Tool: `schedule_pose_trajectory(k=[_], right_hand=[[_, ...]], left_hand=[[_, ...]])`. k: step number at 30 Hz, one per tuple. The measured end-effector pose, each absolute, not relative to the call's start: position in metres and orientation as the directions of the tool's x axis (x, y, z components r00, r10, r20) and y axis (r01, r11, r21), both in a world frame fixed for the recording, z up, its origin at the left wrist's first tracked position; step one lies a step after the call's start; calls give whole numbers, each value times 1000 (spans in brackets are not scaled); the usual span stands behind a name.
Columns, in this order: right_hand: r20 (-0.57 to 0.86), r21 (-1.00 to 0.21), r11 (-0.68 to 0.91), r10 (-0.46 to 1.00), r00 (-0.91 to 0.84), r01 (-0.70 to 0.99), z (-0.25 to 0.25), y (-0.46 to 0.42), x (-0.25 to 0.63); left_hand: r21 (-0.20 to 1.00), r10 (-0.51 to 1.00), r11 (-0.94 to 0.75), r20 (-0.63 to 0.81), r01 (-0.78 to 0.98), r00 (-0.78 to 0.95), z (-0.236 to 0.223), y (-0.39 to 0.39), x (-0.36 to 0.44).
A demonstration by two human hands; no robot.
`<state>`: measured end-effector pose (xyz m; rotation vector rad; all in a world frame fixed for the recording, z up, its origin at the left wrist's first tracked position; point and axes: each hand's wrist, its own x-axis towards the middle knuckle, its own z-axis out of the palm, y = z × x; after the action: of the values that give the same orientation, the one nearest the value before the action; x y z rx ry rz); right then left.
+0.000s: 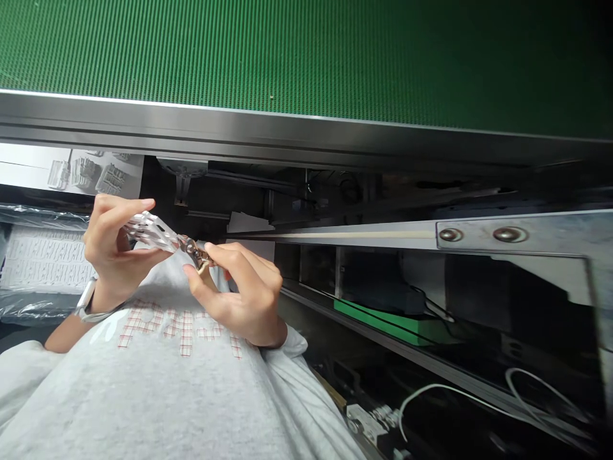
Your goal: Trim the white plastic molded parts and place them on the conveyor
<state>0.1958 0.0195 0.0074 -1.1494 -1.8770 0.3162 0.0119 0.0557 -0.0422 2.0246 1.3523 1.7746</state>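
My left hand (112,246) is closed on a small clear plastic-wrapped part (151,231), pinched between thumb and fingers. My right hand (239,287) is closed too, pinching a small brass-coloured metal clip (198,254) at the end of that part. Both hands are close to my chest, above my grey shirt with red checked letters (177,326). A watch band (86,306) sits on my left wrist.
A green ribbed conveyor belt (306,57) with a metal rail (306,131) runs across the top. Below it are a dark machine frame, a steel plate with two rivets (479,234), white cables (479,399) and a green block (383,319). Bagged trays of white parts (43,259) lie left.
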Motion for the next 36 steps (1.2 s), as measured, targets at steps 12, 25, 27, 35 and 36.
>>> schedule_pose_trajectory(k=[12, 25, 27, 35, 36], right_hand=[[574, -513, 549, 791, -213, 660, 8, 21, 195], [499, -683, 515, 847, -184, 519, 4, 22, 196], [404, -819, 418, 906, -122, 392, 2, 22, 198], [90, -996, 88, 982, -167, -19, -13, 34, 197], [88, -996, 84, 982, -164, -31, -16, 35, 194]], left_hand=[[491, 597, -613, 801, 619, -44, -46, 59, 8], [609, 665, -614, 742, 501, -87, -44, 59, 10], [649, 687, -618, 720, 443, -97, -45, 58, 11], [871, 871, -491, 491, -5, 4, -42, 55, 17], [906, 906, -418, 421, -64, 39, -40, 53, 18]])
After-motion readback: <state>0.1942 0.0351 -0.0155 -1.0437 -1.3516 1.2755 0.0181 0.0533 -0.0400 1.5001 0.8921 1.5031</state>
